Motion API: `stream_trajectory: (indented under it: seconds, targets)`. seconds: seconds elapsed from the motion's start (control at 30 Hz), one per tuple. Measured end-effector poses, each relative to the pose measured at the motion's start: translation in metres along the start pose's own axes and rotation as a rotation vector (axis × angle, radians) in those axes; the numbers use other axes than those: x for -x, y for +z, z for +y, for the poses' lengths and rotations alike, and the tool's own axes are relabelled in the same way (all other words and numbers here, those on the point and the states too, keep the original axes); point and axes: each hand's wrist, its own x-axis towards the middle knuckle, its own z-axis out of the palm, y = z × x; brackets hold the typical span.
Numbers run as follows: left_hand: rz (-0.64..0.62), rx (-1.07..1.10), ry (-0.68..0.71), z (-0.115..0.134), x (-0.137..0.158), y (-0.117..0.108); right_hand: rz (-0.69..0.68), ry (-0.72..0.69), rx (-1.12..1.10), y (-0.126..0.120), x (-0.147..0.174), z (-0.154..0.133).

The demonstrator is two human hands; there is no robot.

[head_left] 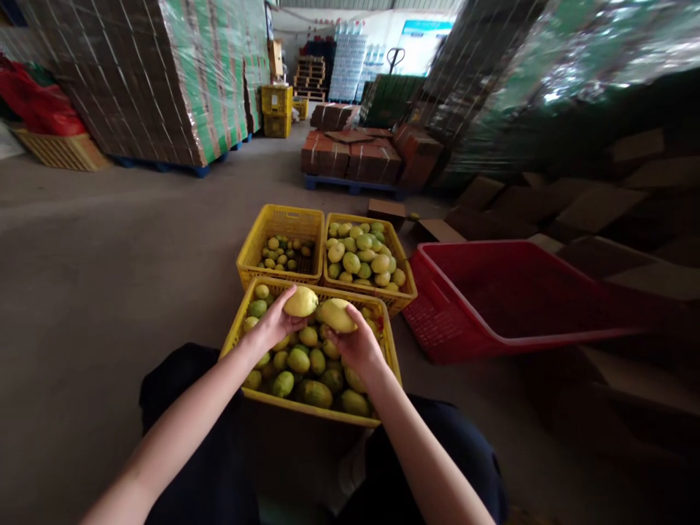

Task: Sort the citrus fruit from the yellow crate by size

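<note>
My left hand (275, 321) is closed around a yellow lemon (300, 301). In my right hand (361, 341) is another, longer yellow lemon (337, 315), its end close to the first one. Both are held above a yellow crate (311, 414) full of green and yellow lemons (298, 360). Behind it on the left stands a second yellow crate (252, 244) with a few small lemons (284, 251) at the bottom. To its right, a third yellow crate (409, 281) is heaped with pale green-yellow lemons (366, 251).
A red plastic crate (437, 313) stands at the right, near flattened cardboard boxes (590, 211). Cartons on a blue pallet (353, 184) lie ahead. Wrapped stacks of boxes (211, 80) rise on both sides. A pallet jack handle (394, 58) shows at the back.
</note>
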Motion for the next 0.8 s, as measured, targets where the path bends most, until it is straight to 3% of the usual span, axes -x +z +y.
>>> stream_trajectory:
  seconds: [0.1,0.27,0.4,0.57,0.8]
  targets:
    - [0.014,0.073,0.104,-0.006,-0.002,-0.005,0.03,-0.075,0.067,-0.006,-0.006,0.006]
    - [0.124,-0.017,0.088,-0.024,-0.007,-0.009,-0.026,-0.157,0.34,-0.011,-0.009,0.016]
    - [-0.011,-0.116,0.173,-0.027,-0.005,-0.009,-0.076,-0.238,0.477,-0.009,-0.002,0.013]
    - [-0.147,-0.196,0.196,-0.019,0.007,-0.007,0.012,-0.367,0.612,-0.008,0.005,0.008]
    - [0.029,-0.164,0.107,-0.021,0.009,-0.001,-0.029,-0.474,0.773,-0.001,0.012,0.017]
